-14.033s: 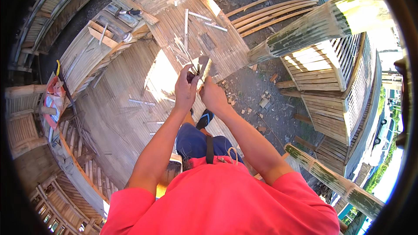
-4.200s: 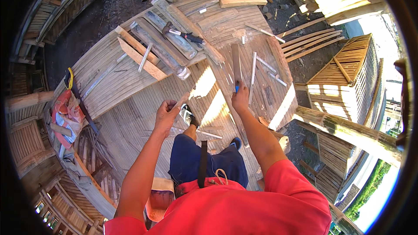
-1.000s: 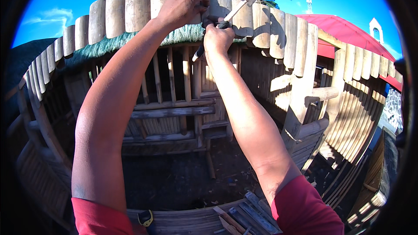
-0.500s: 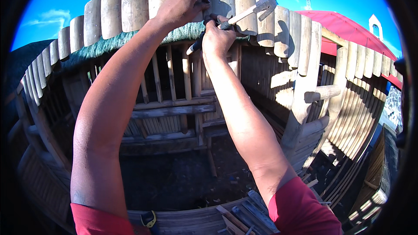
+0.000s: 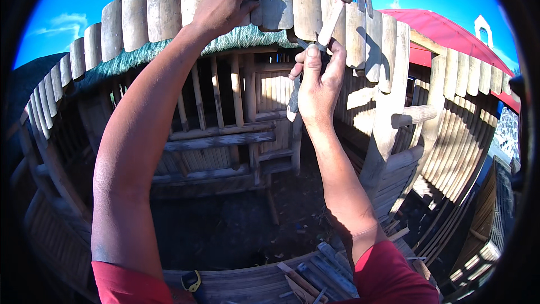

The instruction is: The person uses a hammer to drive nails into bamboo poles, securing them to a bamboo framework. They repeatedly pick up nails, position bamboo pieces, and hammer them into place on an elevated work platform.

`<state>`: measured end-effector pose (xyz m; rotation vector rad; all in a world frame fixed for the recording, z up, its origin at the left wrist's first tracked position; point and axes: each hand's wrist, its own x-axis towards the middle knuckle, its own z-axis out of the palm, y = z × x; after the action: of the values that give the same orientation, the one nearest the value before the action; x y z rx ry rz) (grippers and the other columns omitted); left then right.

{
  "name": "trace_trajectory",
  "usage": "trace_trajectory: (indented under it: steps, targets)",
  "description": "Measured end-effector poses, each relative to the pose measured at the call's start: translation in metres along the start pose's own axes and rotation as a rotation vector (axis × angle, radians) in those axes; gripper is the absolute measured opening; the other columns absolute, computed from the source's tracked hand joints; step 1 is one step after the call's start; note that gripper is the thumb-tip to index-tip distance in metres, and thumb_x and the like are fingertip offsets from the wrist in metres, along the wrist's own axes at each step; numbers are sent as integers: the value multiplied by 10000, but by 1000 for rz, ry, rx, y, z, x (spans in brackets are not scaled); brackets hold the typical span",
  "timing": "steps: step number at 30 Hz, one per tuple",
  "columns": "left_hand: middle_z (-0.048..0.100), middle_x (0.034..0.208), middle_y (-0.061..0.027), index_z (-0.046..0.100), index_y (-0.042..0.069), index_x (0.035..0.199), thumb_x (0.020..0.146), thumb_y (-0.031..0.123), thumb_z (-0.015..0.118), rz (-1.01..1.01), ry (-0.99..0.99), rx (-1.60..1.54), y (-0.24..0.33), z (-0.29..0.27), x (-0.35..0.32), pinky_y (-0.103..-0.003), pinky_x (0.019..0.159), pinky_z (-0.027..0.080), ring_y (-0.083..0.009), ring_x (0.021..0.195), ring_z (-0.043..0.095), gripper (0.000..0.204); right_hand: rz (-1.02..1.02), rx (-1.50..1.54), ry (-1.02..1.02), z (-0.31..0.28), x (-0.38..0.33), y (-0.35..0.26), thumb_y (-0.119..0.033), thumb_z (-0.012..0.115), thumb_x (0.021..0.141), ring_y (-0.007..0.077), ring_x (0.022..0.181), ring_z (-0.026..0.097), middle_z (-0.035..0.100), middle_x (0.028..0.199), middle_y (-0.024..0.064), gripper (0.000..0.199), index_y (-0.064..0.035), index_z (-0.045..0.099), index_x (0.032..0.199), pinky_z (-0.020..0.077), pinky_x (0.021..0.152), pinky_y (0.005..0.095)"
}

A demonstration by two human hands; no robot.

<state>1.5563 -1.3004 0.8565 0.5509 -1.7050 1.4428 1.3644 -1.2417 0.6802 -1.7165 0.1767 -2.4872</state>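
Blue sky and a red roof stand behind a curved fence of upright split bamboo slats, with a thatched hut beyond it. Raised high, the left hand curls its fingers over the top of one slat, gripping it. Just to its right, the right hand is closed round the handle of a hammer, whose dark head sits against the slat tops. Loose bamboo offcuts lie below.
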Motion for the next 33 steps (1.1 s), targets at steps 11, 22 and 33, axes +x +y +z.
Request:
trace_trajectory:
  steps: [11,22,33]
  targets:
    - [670,1223,-50,664,127,1193,951,301,662,5,80,21,3,1,1,-470,1143,355,-250,1160,637,298,38,-553,-319,-32,-8,-13,-219,452,1076,458,758,677,649,803,247,284,1,475,1254,516,617,510]
    - [658,1326,-70,667,132,1260,963,271,652,-46,66,7,6,-3,3,-484,1172,338,-255,1275,593,328,-140,-763,-332,-7,17,-24,-144,526,1024,496,728,661,646,698,267,168,9,457,1032,537,594,543]
    - [678,1281,-68,701,142,1195,941,267,677,-43,79,0,3,4,2,-503,1157,354,-267,1245,610,285,-452,-502,-223,0,19,-33,-122,560,1003,468,726,683,672,759,255,169,24,489,1048,558,617,522]
